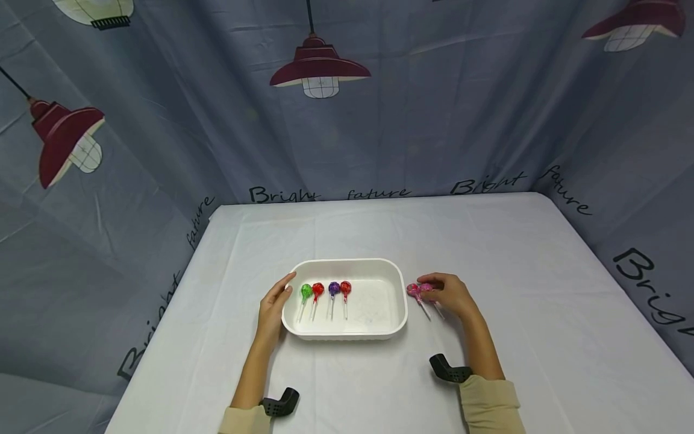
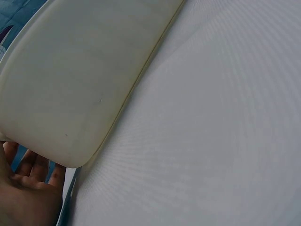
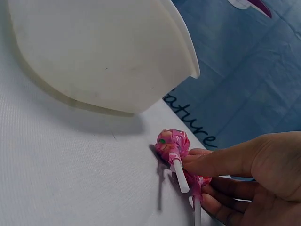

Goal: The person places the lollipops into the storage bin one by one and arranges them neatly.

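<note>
A white tray (image 1: 374,310) stands in the middle of the table in the head view. Inside, toward its left, lie a green lollipop (image 1: 306,291), a red lollipop (image 1: 318,288), a purple lollipop (image 1: 334,288) and another red lollipop (image 1: 346,287). My left hand (image 1: 269,313) rests against the tray's left end, its thumb and fingertips at the rim. Right of the tray, my right hand (image 1: 454,295) pinches a pink lollipop (image 3: 202,181) between thumb and fingers. Another pink lollipop (image 3: 171,143) lies beside it, close by the thumb; both sticks point toward me.
A white cloth covers the table (image 1: 347,386). Behind and at both sides hangs a grey-blue curtain (image 1: 434,120) printed with red lamps and writing. Each wrist carries a black camera mount, one left (image 1: 281,402) and one right (image 1: 450,369).
</note>
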A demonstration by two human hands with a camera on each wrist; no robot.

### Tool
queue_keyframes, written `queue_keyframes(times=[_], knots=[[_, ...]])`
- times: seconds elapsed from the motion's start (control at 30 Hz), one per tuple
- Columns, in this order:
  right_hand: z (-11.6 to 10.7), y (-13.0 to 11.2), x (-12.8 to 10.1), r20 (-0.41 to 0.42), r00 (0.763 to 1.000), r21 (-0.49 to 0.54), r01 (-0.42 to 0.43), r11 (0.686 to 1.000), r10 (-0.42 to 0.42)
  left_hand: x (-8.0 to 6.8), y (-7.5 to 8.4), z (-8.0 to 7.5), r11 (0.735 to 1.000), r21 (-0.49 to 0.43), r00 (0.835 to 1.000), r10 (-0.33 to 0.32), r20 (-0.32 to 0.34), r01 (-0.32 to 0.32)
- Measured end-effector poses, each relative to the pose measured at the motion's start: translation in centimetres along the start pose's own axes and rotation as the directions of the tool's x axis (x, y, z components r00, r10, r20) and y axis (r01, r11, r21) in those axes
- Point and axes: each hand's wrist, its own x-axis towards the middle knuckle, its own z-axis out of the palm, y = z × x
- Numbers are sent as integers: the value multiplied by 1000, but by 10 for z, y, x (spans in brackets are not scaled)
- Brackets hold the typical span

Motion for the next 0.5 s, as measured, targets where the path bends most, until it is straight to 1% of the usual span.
queue_keyframes(times=[0.3, 0.5], knots=[[0, 3, 0, -5, 1000, -10, -3, 1000, 3, 1, -1, -1, 1000, 14, 1000, 3, -2, -3], [0, 2, -3, -36, 999, -14, -6, 1000, 6, 1, -1, -1, 1000, 11, 1000, 4, -2, -4]])
